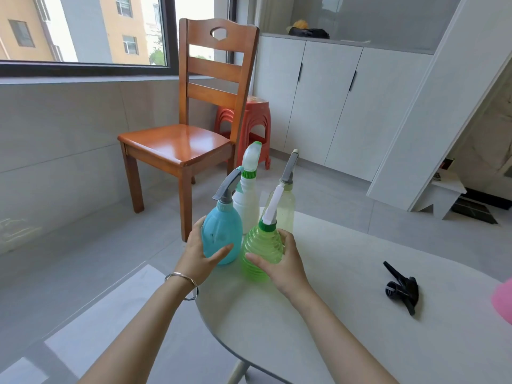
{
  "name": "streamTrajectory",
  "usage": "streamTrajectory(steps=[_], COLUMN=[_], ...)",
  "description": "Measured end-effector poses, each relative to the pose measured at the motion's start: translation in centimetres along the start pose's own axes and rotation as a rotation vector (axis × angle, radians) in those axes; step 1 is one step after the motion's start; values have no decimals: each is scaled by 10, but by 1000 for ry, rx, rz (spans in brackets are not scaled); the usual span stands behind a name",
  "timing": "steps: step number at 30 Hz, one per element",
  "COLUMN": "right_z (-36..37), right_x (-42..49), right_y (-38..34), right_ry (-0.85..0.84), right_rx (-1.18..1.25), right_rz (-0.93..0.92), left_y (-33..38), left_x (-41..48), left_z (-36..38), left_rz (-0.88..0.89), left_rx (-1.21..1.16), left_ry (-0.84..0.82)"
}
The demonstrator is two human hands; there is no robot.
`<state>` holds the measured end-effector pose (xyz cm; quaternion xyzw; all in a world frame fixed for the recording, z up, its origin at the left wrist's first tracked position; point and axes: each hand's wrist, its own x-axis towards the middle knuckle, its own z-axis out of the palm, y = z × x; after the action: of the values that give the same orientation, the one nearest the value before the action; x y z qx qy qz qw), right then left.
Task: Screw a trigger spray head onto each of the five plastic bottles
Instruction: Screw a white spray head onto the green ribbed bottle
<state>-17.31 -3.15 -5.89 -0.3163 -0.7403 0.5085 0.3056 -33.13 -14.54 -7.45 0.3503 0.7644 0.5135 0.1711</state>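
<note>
My left hand (pixel 201 252) wraps the blue bottle (pixel 221 234), which carries a grey spray head (pixel 228 184). My right hand (pixel 282 263) grips the ribbed green bottle (pixel 261 250), topped by a white spray head (pixel 273 206) on a green collar. Both stand upright at the far left rim of the white table (pixel 318 314). Behind them stand a white bottle (pixel 246 206) with a white-green head and a clear yellowish bottle (pixel 285 209) with a grey head. A loose black spray head (pixel 401 286) lies on the table to the right. A pink object (pixel 502 300), cut by the right edge, shows only partly.
A wooden chair (pixel 191 123) stands beyond the table, with stacked red stools (pixel 249 126) behind it. White cabinets (pixel 332 101) line the back right wall. Grey tiled floor surrounds the table.
</note>
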Motion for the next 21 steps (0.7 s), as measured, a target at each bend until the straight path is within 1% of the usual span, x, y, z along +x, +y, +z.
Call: streamTrajectory(steps=[12, 21], right_z=[1, 2], right_x=[-2, -1], right_y=[-2, 1], right_ry=[-11, -5], right_rx=[10, -24], right_rz=[22, 6], left_y=[0, -1], left_x=[1, -1], left_z=[4, 5], left_rz=[43, -7], left_rx=[15, 38], left_ry=[17, -16])
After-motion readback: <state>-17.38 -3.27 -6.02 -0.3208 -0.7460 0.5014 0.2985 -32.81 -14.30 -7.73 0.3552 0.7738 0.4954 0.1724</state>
